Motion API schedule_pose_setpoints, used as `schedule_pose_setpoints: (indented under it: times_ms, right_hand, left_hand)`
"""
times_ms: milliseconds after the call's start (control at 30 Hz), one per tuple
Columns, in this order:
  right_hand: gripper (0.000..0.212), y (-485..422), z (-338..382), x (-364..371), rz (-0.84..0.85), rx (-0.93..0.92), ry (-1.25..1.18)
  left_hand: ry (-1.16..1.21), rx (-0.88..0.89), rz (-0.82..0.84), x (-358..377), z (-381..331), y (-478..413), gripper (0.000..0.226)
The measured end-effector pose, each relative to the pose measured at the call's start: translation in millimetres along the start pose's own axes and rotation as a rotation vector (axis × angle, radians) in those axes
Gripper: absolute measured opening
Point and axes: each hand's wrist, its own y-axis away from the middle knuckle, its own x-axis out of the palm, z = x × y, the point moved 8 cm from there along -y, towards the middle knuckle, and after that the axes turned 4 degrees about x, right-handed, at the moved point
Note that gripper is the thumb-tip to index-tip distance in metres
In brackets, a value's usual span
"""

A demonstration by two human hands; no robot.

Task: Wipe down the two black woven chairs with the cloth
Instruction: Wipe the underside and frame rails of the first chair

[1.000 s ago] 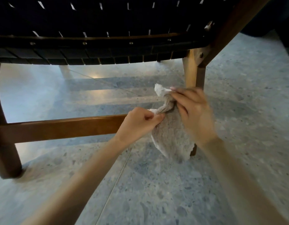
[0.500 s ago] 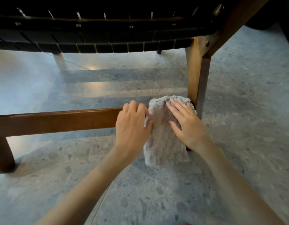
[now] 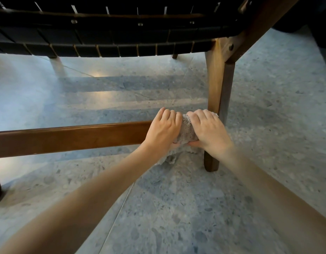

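So a second ago the cloth (image 3: pixel 187 130) was just being bunched up between both hands in mid-air, in front of the leg (image 3: pixel 216 88). Half a second ago it got draped over the end of the low wooden rail (image 3: pixel 70 140), with flat fingers patting it into place. Now it's properly wrapped on. The left hand (image 3: pixel 163 131) and right hand (image 3: pixel 208 131) sit side by side just right of centre frame, fingers curled over the top of the rail and thumbs tucked under. Both are clamping the cloth around the wood, right up against the leg. A loose corner hangs below the rail, over the speckled floor (image 3: pixel 176 208).

My read is that the fiddling with the cloth is done and the actual wipe of this rail is about to start. It'd probably slide toward the left of the frame, since that's the only way the bare wood runs.

The chair (image 3: pixel 103 39) fills the top of the frame with its black woven seat. I can't tell from here whether the seat has been wiped, and I can't make out the second chair at all.
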Motion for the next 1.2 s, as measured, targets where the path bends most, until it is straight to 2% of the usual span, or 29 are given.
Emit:
schedule_pose_setpoints:
  times_ms: [67, 200, 367, 433, 533, 633, 733, 833, 933, 1067, 1200]
  right_hand:
    - [0.065, -0.6, 1.8, -2.2, -0.068, -0.002, -0.020]
    - [0.082, -5.2, 6.6, -3.7, -0.102, -0.038, -0.070]
    - [0.064, -11.5, 36.2, -12.0, -0.201, -0.066, -0.064]
    - [0.065, -14.7, 55.6, -16.2, -0.221, -0.077, -0.081]
    - [0.084, -24.4, 88.7, -21.0, -0.194, -0.148, -0.127]
    - [0.092, -30.6, 110.7, -24.1, -0.187, -0.228, -0.152]
    - [0.094, -29.1, 110.3, -23.8, -0.206, -0.280, -0.141]
    - [0.090, -24.3, 90.8, -20.5, -0.202, -0.256, -0.124]
    - [0.075, -16.2, 59.3, -14.8, -0.182, -0.200, -0.100]
    - [0.064, -7.6, 19.1, -6.2, -0.159, -0.088, -0.057]
    - [0.059, -7.0, 7.9, -2.0, -0.160, -0.030, -0.063]
  left_hand:
    - [-0.024, -0.012, -0.063, -0.5, 1.9, 5.1, 0.062]
    - [-0.160, -0.013, -0.190, -4.5, 6.9, 17.7, 0.062]
    - [-0.278, -0.046, -0.195, 2.0, 23.8, 40.2, 0.061]
    - [-0.272, -0.084, -0.193, 0.2, 40.6, 55.6, 0.060]
    - [-0.191, -0.106, -0.214, -1.2, 68.0, 80.3, 0.068]
    - [-0.093, -0.163, -0.237, -1.1, 87.2, 99.3, 0.073]
    - [-0.140, -0.174, -0.211, 0.7, 85.9, 99.9, 0.080]
    - [-0.176, -0.125, -0.229, -0.8, 71.8, 84.4, 0.082]
    - [-0.154, -0.069, -0.270, -4.4, 49.9, 58.5, 0.081]
    - [-0.141, -0.032, -0.279, -4.8, 20.6, 23.1, 0.062]
    - [-0.125, -0.046, -0.290, -3.6, 13.8, 12.5, 0.043]
